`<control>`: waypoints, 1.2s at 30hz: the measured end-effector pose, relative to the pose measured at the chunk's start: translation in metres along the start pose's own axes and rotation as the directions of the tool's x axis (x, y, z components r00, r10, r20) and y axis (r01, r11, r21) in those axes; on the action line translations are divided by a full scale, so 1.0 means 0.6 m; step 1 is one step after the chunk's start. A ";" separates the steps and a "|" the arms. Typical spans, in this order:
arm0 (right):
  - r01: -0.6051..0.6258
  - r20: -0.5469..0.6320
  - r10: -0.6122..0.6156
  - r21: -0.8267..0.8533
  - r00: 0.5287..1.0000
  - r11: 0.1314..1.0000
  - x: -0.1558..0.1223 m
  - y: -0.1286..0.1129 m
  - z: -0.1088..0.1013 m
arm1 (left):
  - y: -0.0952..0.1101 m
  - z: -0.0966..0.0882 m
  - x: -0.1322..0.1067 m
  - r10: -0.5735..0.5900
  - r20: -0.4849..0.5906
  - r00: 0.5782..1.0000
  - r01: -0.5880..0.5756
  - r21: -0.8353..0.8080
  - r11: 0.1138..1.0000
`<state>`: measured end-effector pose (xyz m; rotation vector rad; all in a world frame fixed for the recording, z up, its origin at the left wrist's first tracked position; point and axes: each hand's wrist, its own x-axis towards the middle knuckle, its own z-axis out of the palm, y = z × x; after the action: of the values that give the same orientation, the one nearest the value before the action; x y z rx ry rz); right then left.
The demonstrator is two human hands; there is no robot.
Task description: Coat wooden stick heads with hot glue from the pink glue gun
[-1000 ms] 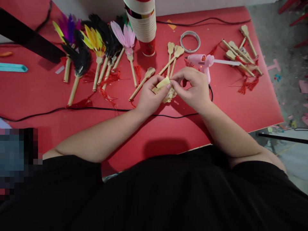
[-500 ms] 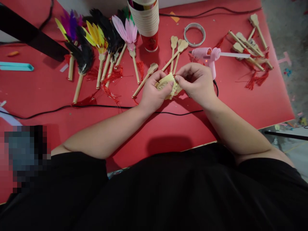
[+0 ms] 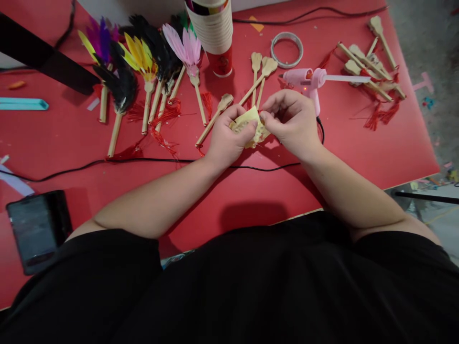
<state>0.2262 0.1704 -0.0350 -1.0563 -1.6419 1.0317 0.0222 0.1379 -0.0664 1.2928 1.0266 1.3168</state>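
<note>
My left hand [image 3: 233, 134] is closed on a pale yellow sheet [image 3: 253, 116] with small cut or raised shapes on it, thumb pressed on its face. At the sheet's right edge, my right hand [image 3: 289, 119] pinches with thumb and forefinger; whether it grips the sheet or a small piece from it is too small to make out. Just beyond the hands lie bare wooden sticks with shaped heads [image 3: 268, 66], some crossed, and one more stick [image 3: 215, 117] with a red tassel beside my left hand. A pink hot glue gun [image 3: 304, 79] lies past my right hand, its light glowing.
Feather-topped sticks [image 3: 147, 71] lie at the back left, near a stack of paper cups [image 3: 215, 33]. A tape roll [image 3: 287, 49] and several tasselled sticks [image 3: 373, 71] are at the right. A black cable [image 3: 165, 159] crosses the red table; a phone [image 3: 39, 234] lies at the left.
The view has shifted slightly. Both hands keep nearly the same pose around the yellow sheet, and nothing on the table has visibly moved.
</note>
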 end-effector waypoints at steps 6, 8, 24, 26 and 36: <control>-0.004 -0.012 0.003 -0.048 1.000 0.999 -0.009 -0.009 0.002 | -0.002 0.000 0.000 -0.007 -0.023 1.000 0.008 0.023 1.000; 0.016 -0.030 -0.018 -0.073 0.999 0.997 -0.010 -0.008 0.004 | -0.003 0.001 0.000 -0.007 -0.023 1.000 0.007 0.009 1.000; 0.055 0.096 -0.029 -0.280 0.995 0.958 -0.003 -0.052 -0.022 | 0.009 0.009 -0.002 0.029 -0.020 0.999 -0.028 0.012 1.000; 0.057 0.120 -0.025 -0.276 0.992 0.960 0.000 -0.058 -0.032 | 0.011 0.011 -0.004 0.038 -0.022 0.999 -0.037 0.021 0.999; 0.016 0.123 0.007 -0.180 0.992 0.983 0.005 -0.056 -0.030 | -0.002 0.001 0.002 0.092 -0.058 0.994 -0.088 0.064 0.994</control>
<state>0.2363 0.1666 0.0015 -1.1256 -1.8656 0.9749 0.0228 0.1391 -0.0672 1.3660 1.0689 1.4094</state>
